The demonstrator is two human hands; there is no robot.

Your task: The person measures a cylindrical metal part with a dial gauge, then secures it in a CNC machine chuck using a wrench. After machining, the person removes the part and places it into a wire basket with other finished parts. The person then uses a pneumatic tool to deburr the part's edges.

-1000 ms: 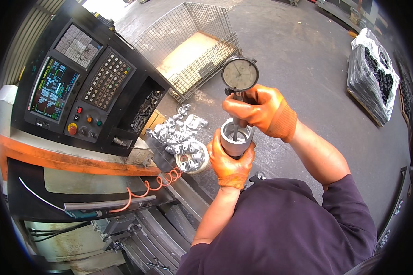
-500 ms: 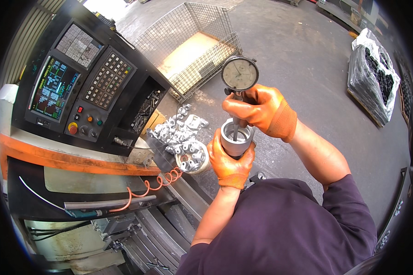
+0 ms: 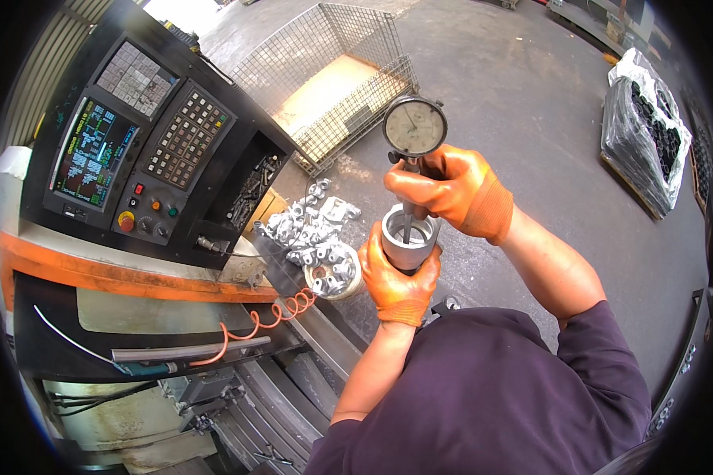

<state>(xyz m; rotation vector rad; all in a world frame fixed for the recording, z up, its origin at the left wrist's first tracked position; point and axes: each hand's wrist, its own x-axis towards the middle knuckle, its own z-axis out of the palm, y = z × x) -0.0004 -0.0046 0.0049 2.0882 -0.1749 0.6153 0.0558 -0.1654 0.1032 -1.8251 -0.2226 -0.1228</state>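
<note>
Left hand cups a grey metal sleeve from below at chest height, likely heavy, rigid, slick; right hand grips the delicate dial bore gauge by its stem, probe inside the bore.

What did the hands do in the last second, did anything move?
Nothing visibly moved. The left hand still grips the metal ring, and the right hand still holds the dial gauge with its stem down inside the ring.
</note>
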